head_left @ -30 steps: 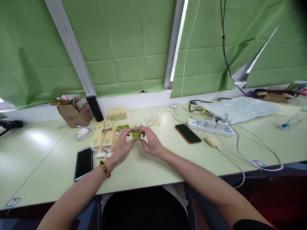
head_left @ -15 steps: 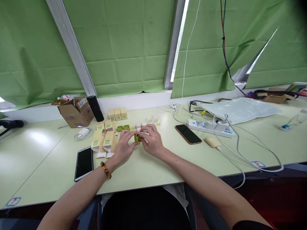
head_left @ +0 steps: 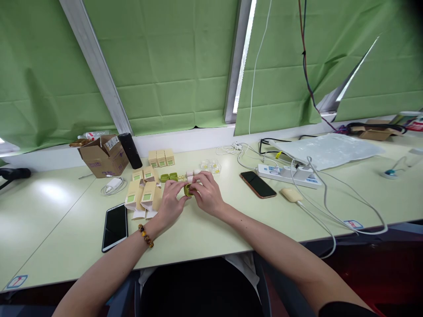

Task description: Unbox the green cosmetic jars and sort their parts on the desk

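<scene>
Between my hands, above the table, is a small olive-green case [head_left: 187,190], partly covered by fingers. My left hand [head_left: 172,199] is closed on its left side, with thumb below and index finger above. My right hand [head_left: 208,193] has its fingers bent against the right side and inside of the case; whether they pinch a smaller part there is hidden. Just behind are two more green cases [head_left: 168,177], small yellowish pieces [head_left: 181,178] and pale pink-white pieces [head_left: 190,173]. Clear plastic pieces with yellow centres [head_left: 210,166] sit behind my right hand.
Opened cream boxes [head_left: 150,193] stand left of my left hand, with closed small boxes [head_left: 161,157] behind. A phone [head_left: 115,227] lies at left, another phone [head_left: 257,184] at right. Beyond it are a power strip [head_left: 287,175], a cream-coloured device [head_left: 291,194] and loose white cables. A cardboard box [head_left: 104,156] stands back left.
The view has shifted slightly. Both hands keep hold of the green case, with only small finger movement.
</scene>
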### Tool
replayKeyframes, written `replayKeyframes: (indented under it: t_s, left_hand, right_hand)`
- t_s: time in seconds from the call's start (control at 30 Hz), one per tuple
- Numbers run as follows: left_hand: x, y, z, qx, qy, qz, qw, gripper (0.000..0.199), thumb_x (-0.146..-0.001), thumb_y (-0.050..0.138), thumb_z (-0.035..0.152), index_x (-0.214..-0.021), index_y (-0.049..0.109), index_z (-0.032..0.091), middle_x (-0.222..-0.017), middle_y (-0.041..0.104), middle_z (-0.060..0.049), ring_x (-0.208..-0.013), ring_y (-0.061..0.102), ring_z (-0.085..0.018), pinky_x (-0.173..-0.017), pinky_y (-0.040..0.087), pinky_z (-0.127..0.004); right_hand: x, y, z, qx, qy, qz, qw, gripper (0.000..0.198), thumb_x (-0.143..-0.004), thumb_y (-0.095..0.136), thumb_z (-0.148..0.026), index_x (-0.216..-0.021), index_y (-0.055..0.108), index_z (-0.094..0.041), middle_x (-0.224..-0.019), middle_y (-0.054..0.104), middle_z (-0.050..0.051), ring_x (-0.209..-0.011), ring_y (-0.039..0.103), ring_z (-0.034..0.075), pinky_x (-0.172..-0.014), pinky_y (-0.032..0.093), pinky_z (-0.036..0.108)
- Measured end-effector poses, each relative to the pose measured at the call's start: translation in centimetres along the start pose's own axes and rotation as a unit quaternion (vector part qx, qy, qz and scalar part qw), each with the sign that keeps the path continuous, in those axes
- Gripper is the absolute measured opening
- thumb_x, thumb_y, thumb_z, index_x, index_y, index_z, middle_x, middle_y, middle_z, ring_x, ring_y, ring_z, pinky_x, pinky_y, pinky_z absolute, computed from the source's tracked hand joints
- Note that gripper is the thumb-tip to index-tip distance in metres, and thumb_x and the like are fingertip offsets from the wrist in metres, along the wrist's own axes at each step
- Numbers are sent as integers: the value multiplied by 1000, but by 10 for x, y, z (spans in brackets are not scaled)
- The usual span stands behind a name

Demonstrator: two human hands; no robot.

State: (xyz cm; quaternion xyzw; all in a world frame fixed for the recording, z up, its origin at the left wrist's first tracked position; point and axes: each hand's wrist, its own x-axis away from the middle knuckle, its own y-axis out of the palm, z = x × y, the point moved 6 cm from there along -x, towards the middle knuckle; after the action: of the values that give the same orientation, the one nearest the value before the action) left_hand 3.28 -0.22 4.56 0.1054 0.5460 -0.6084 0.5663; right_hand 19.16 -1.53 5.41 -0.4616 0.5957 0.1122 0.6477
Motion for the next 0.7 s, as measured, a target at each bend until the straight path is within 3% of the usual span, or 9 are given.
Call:
replayKeyframes:
  t_s: [0.2,0.43,0.57,0.7]
  left_hand:
    - [-2,-3,-1,-8,-18,15,1000,38,-91,72,17,-128,68,24,-115,74,-8,-111,56,-29,-97,53,-49]
    - [-1,-5,-22,9,-148,10,989,40,-86,76,19,-125,70,25,-113,67,-8,-113,61,-27,-101,53,-46]
    - [4,4,-26,21,-175,-41,983,42,-86,77,24,-127,68,25,-116,63,-9,-112,62,-26,-103,52,-46]
    - [10,15,-20,7,-147,-117,982,38,-85,77,28,-122,69,24,-109,64,-10,-111,61,-30,-94,53,-44]
  right_hand:
    - [-2,-8,-4,-29,-4,31,999,14,-95,64,-16,-89,71,-26,-102,67,9,-109,53,29,-91,55,49]
    - [1,-18,-9,-37,-3,65,997,13,-95,66,-22,-88,74,-29,-94,67,10,-104,58,31,-88,55,53]
    - [0,-24,-6,-36,-13,87,995,13,-94,67,-21,-88,75,-30,-92,68,9,-102,59,31,-86,55,52]
    - [-9,-27,6,-37,21,91,995,14,-95,66,-22,-87,75,-30,-91,70,9,-98,59,30,-85,54,51]
